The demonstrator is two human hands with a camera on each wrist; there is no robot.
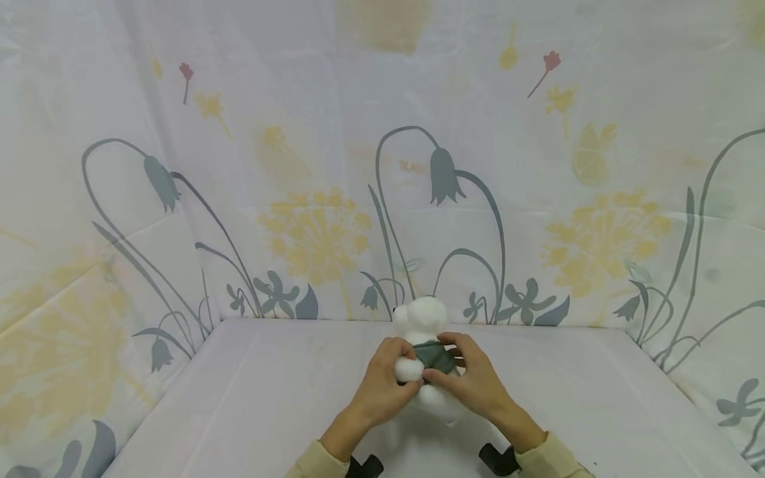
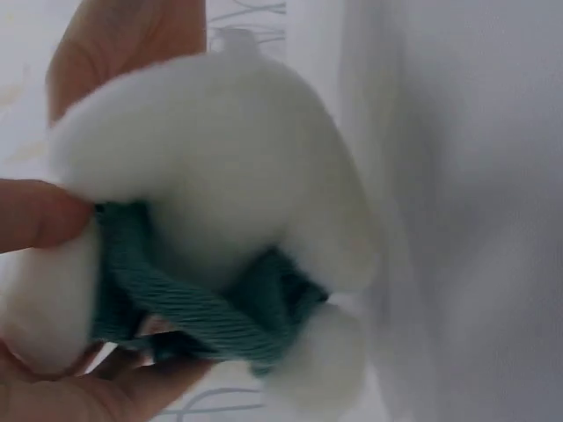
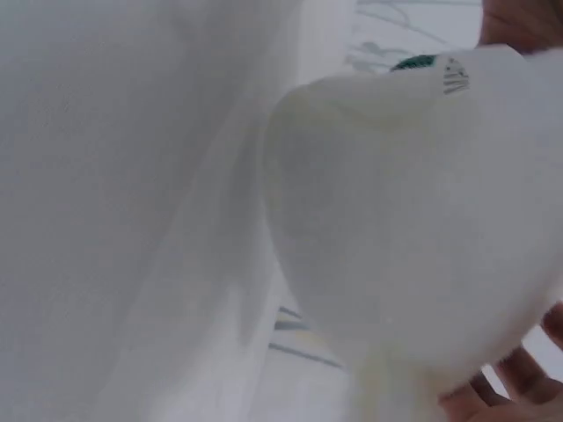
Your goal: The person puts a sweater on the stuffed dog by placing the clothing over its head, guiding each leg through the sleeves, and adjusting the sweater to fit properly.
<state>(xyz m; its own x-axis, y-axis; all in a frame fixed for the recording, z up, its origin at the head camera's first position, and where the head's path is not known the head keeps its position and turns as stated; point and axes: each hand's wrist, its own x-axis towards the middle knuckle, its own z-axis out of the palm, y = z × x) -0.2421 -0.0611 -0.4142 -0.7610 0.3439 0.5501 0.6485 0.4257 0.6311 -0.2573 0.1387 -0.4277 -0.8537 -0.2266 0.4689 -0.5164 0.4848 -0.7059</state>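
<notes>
A white plush toy [image 1: 421,317] in a green knitted garment [image 1: 435,357] is held between both hands, low in the middle of the head view. The left hand [image 1: 382,382] curls around a rounded white limb [image 1: 409,370] of the toy. From the other side, the right hand [image 1: 478,382] grips the clothed body, its thumb at the garment's edge and its fingers partly hidden behind. The left wrist view shows the toy's underside [image 2: 211,149] and the garment's open ribbed edge [image 2: 193,303]. A small printed tag [image 3: 456,75] sticks out near the green cloth in the right wrist view.
A white-covered table [image 1: 269,392] lies under the hands. Behind it hangs a white curtain [image 1: 335,86] printed with grey and yellow flowers, which also runs along both sides. Black wrist mounts [image 1: 499,459] sit below each wrist.
</notes>
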